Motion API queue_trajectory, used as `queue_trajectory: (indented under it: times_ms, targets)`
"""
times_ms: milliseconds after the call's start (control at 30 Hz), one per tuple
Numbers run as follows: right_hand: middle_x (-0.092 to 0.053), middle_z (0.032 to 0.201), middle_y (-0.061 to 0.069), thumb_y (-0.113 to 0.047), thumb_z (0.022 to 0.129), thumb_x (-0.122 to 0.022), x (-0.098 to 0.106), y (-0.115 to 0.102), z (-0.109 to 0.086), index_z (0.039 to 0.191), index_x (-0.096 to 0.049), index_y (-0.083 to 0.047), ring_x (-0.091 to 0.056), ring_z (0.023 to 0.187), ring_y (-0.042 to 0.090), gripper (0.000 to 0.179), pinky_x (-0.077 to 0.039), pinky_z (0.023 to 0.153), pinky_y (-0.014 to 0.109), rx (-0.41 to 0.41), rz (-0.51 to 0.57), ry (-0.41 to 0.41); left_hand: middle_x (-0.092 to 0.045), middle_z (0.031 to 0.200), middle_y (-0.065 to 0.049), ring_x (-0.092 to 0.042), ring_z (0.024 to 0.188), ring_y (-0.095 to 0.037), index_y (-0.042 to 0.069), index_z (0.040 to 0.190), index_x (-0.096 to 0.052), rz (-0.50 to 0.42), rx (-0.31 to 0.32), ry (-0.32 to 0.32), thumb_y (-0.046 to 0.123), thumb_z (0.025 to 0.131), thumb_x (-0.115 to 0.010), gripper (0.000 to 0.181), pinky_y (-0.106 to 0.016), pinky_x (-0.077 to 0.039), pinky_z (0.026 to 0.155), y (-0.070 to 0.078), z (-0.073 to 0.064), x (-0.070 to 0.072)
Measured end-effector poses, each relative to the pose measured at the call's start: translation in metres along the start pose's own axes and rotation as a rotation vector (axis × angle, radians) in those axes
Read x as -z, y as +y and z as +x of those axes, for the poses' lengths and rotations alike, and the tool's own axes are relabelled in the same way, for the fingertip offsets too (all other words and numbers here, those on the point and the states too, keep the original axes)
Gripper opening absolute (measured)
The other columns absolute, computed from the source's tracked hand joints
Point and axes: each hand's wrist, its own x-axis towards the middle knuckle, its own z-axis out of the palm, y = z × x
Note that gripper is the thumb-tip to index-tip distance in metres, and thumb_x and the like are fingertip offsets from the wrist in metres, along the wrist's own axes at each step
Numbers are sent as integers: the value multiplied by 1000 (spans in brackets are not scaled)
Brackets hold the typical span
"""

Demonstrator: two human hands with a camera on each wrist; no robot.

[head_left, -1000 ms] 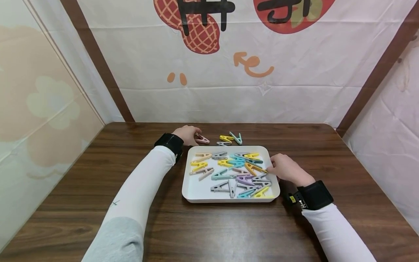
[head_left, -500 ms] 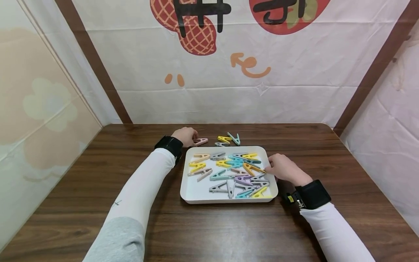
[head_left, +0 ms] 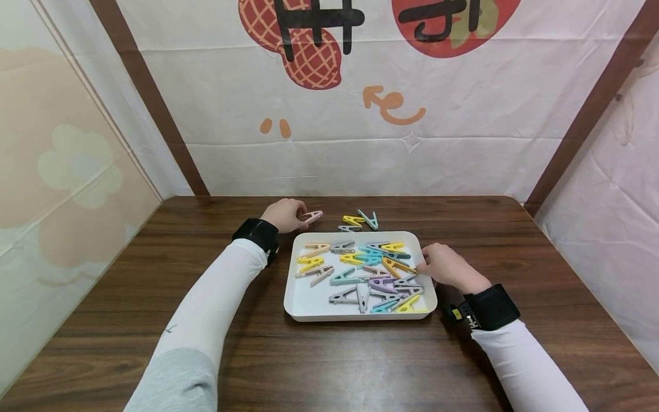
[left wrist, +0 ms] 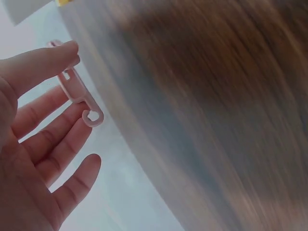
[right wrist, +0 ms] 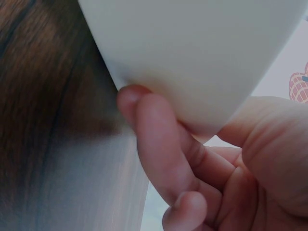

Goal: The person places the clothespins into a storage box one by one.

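My left hand [head_left: 286, 215] pinches a pink clothespin [left wrist: 77, 89] between thumb and fingers, just behind the tray's far left corner. In the left wrist view the clothespin's hooked end sticks out past the fingers. My right hand [head_left: 450, 265] grips the right rim of a white rectangular tray [head_left: 296, 303]; the right wrist view has its thumb at the rim and curled fingers against the outer wall. Many clothespins lie in the tray, among them a purple clothespin [head_left: 380, 285], an orange clothespin [head_left: 395, 265] and a grey clothespin [head_left: 342, 296].
Behind the tray on the brown wooden table [head_left: 329, 366] lie a yellow clothespin [head_left: 353, 220], a light teal clothespin [head_left: 369, 220] and a grey clothespin [head_left: 349, 228]. A printed fabric sheet [head_left: 334, 160] hangs along the table's back edge.
My left hand has lifted the pink clothespin off the table and drawn slightly left with it. The right hand has stayed at the tray's rim.
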Motion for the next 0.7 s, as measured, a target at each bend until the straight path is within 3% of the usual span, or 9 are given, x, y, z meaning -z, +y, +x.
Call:
queue_trajectory:
  times_ms: [300,500,700]
  targets:
    - [-60,76,7,-9,91,-61,0,-1,-2,118,-60,10,-54,55,15,33,-41,50,28,-2,14,-11,-62,97,-6,-55,86,-23,8,108,-64,-50,-68,63,27,85,-75,31,-41,-45,78,4,-35,18]
    - [-60,75,7,-9,90,-61,1,-1,-2,118,-59,10,-54,55,16,34,-42,51,28,-6,6,0,-61,94,-4,-53,84,-21,10,109,-64,-56,-139,93,27,85,-76,31,-38,-45,73,22,-62,27]
    - [-60,77,7,-9,91,-61,-1,-2,-1,123,-56,12,-55,54,16,39,-41,50,28,-8,13,-12,-61,93,-4,-51,81,-19,10,108,-65,-28,-232,66,30,86,-75,31,-34,-45,68,43,-92,33]
